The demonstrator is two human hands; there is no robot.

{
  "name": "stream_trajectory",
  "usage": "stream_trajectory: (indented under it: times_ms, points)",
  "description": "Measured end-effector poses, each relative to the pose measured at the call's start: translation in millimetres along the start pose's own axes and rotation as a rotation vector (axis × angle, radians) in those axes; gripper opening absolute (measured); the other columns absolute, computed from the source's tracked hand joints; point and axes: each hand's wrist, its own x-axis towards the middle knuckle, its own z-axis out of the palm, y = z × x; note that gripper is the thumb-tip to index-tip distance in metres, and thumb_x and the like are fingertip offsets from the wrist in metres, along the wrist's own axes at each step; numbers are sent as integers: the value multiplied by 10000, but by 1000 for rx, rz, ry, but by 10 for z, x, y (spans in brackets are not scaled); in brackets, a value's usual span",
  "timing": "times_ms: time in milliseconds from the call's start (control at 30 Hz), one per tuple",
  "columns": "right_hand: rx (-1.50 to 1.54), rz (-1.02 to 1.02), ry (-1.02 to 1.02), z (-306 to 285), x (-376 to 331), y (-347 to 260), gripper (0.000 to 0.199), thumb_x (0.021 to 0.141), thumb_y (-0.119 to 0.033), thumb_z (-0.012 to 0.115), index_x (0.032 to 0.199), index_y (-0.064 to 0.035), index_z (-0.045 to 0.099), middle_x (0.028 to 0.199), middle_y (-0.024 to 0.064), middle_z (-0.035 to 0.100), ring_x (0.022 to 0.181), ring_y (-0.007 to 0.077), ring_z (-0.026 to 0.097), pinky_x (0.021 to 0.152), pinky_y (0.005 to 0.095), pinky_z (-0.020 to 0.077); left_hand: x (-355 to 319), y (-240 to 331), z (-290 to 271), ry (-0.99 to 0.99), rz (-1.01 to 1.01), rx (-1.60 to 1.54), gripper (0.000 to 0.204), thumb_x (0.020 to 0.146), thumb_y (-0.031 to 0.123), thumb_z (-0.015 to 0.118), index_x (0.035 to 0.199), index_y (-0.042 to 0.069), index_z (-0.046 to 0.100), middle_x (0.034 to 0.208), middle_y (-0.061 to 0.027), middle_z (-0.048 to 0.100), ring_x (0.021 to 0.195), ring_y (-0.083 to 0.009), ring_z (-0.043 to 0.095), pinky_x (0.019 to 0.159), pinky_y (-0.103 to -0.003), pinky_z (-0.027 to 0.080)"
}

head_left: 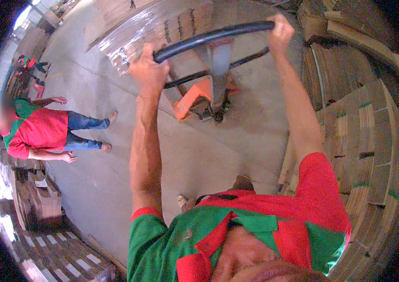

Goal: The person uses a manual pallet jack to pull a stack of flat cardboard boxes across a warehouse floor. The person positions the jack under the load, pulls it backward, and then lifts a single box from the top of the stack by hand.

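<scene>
Both my arms stretch forward to the black looped handle [218, 34] of an orange pallet jack [194, 97]. My left hand [149, 69] is closed round the left end of the bar. At the upper right, my right hand [281, 32] grips the bar's other end. A grey shaft [219, 66] runs down from the handle to the orange base on the floor. Beyond the jack lies a load of flat cardboard wrapped in clear film [136, 35]. Its underside and the jack's forks are hidden.
A person in a red and green shirt [44, 127] stands on the left. Farther back, another person [32, 62] is small in view. Tall cardboard stacks [359, 136] line the right side. More cardboard bundles [39, 197] stand at the lower left, beside the concrete floor [96, 188].
</scene>
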Motion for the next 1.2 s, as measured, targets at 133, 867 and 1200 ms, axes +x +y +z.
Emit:
stream_trajectory:
  times_ms: [133,867,1200]
  points:
    - [289,239,-139,530,218,397,287,936,-144,467,750,6,625,685,103,616,619,203,576,608,364,458,247,-11,269,-32,-82,144,392,715,85,766,1089,173,690,790,-131,722,728,-326,713,679,-441,548]
    - [232,138,-94,1801,486,1126,407,1019,-272,406,782,36,526,697,257,533,631,410,552,595,477,414,975,-694,947,-74,-160,360,263,753,140,754,1017,140,744,712,-140,706,662,-295,721,650,-374,559]
    - [133,69,-35,2263,449,1578,480,1019,-290,457,762,91,597,732,321,589,677,495,567,646,564,404,1038,-734,1215,-25,-8,394,298,749,81,722,1046,62,717,888,-183,733,841,-355,718,768,-424,561]
